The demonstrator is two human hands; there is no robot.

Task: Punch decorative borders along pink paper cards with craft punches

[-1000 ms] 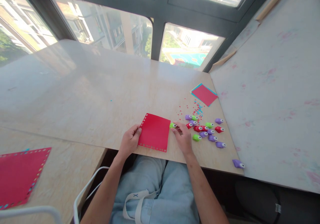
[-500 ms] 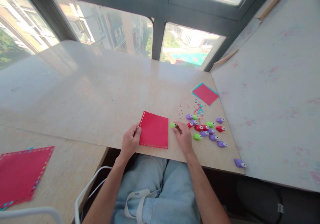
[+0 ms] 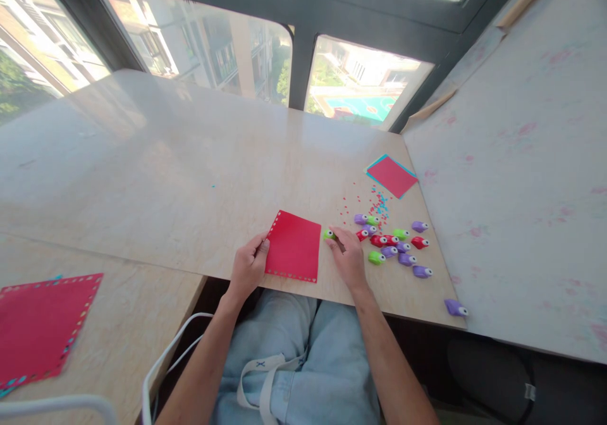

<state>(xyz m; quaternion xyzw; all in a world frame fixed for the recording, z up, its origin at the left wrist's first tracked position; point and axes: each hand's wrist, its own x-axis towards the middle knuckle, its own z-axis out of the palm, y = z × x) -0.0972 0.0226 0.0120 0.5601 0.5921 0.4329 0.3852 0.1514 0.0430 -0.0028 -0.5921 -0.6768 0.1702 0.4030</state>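
Operator: What do the fingers have?

Spotter: In the head view, your left fingers (image 3: 262,252) pinch the left edge of a red sheet (image 3: 294,246), which is in front of you at the near side of the table (image 3: 213,147). Your right fingers (image 3: 348,240) grasp a small green punch (image 3: 328,234) beside the sheet's right edge.

Operator: What differs from before?

Spotter: A second ago your punch met that edge; now you have a narrow gap there. Since half a second ago the sheet has turned slightly, its far left corner shifted right.

Operator: What else is around, or in the way?

Spotter: Loose punches (image 3: 389,252) crowd the table just right of your right fingers. Beyond them, red and blue paper dots (image 3: 380,203) spread towards a paper stack (image 3: 392,176), red on top. Far to your left lies a second red sheet (image 3: 47,330), its borders punched; white tubing (image 3: 61,403) covers some table below it.

Operator: Counts?

Spotter: Besides yours, three green, four red and eight purple; the dots are too small to count.
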